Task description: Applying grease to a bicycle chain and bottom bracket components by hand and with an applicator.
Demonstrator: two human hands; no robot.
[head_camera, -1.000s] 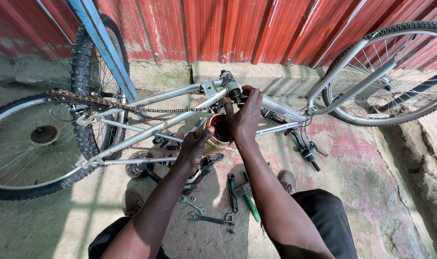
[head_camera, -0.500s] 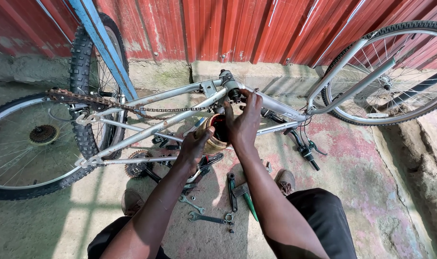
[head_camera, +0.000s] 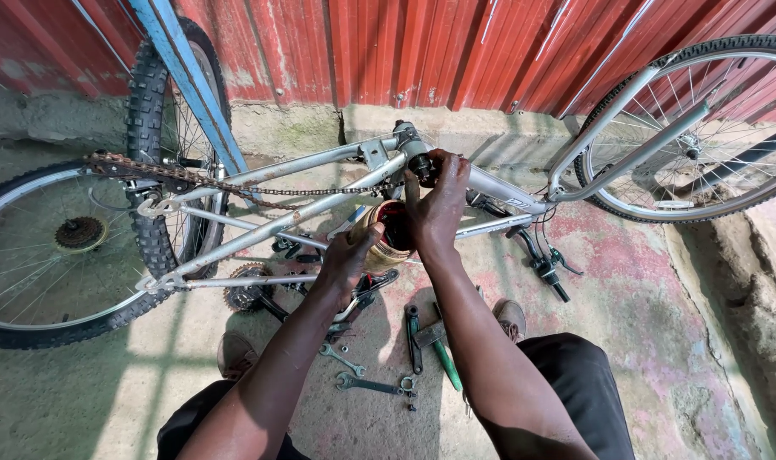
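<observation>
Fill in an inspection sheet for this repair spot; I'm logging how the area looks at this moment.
Surface: rough concrete floor, stained pink in patches.
Job's things: silver bicycle frame upside down; small open tin with red inside.
Clutter: spanners, green-handled tool and dark tool on the floor between the knees.
Hands: left hand holds the tin; right hand has its fingers at the bottom bracket.
Cables: loose chain draped along the frame; thin cables near the handlebar.
Surroundings: red corrugated wall, blue bar, two wheels.
</observation>
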